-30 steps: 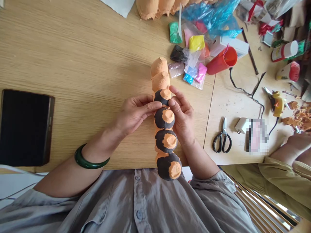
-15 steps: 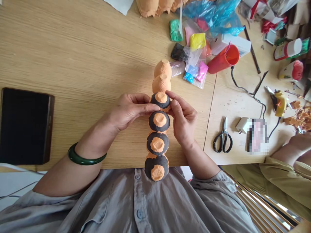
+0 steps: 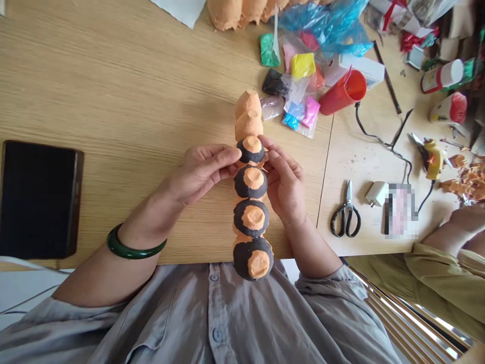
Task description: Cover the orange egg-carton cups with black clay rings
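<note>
An orange strip of egg carton [image 3: 249, 127], a single row of cups with their bumps up, runs lengthwise in front of me. Black clay rings [image 3: 251, 218] surround the orange tips of the several cups closest to my body, while the two far cups are plain orange. My left hand [image 3: 206, 169] grips the strip from the left, thumb on the edge of the farthest black ring. From the right, my right hand [image 3: 286, 182] holds the same cup with its index finger stretched along the side and its thumb bent. The near end overhangs the table edge.
Packets of coloured clay [image 3: 303, 65], a red cup [image 3: 343, 93] and a blue plastic bag [image 3: 322, 23] lie beyond the strip. Scissors [image 3: 346, 212] and a white plug adapter [image 3: 377, 193] rest to the right, a dark tablet [image 3: 40, 199] at left. Another person's arm [image 3: 462, 227] is at far right.
The strip's near end has swung slightly right and its far end slightly left. My left thumb has slid up and left along the ringed cup. Both hands keep their hold.
</note>
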`<state>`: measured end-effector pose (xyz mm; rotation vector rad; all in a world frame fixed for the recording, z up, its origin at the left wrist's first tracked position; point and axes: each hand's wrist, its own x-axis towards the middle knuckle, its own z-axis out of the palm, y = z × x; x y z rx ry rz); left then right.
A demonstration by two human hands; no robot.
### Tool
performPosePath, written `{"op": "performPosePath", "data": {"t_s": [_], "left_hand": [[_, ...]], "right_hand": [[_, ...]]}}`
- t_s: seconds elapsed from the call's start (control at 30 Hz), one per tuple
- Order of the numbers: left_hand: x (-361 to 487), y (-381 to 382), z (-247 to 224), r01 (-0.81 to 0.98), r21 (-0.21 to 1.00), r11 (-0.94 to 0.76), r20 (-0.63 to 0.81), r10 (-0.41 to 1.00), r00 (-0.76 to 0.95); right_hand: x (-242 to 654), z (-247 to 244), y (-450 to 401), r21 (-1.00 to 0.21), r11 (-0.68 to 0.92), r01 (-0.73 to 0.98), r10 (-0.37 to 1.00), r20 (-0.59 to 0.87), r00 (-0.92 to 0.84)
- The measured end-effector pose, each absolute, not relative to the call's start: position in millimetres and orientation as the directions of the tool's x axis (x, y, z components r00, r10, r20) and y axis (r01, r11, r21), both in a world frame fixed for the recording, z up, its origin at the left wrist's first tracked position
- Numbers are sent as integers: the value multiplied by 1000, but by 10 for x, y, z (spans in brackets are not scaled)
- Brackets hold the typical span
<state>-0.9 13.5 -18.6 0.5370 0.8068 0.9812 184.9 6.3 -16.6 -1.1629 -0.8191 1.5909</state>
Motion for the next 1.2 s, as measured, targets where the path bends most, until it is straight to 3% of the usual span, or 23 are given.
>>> {"op": "performPosePath", "data": {"t_s": [0.37, 0.53, 0.7, 0.8, 1.03, 1.2], "left_hand": [[-52, 173, -145, -415, 776, 474, -379, 878, 293], [-123, 176, -189, -113, 927, 357, -343, 931, 126], [-177, 169, -258, 104, 983, 152, -152, 988, -1], [-182, 184, -280, 106, 991, 77, -72, 996, -47], [-211, 214, -338, 115, 990, 87, -95, 994, 61], [-185, 207, -406, 62, 993, 99, -104, 991, 79]], "right_hand": [[1866, -97, 69, -882, -355, -309, 935, -331, -128], [1897, -73, 77, -897, -384, -218, 919, -350, -180], [1906, -94, 44, -954, -284, -95, 954, -271, -126], [1911, -123, 18, -983, -179, -50, 981, -174, -89], [1968, -175, 8, -986, -118, 120, 978, -136, -158], [1963, -181, 21, -993, -82, 85, 980, -96, -173]]}}
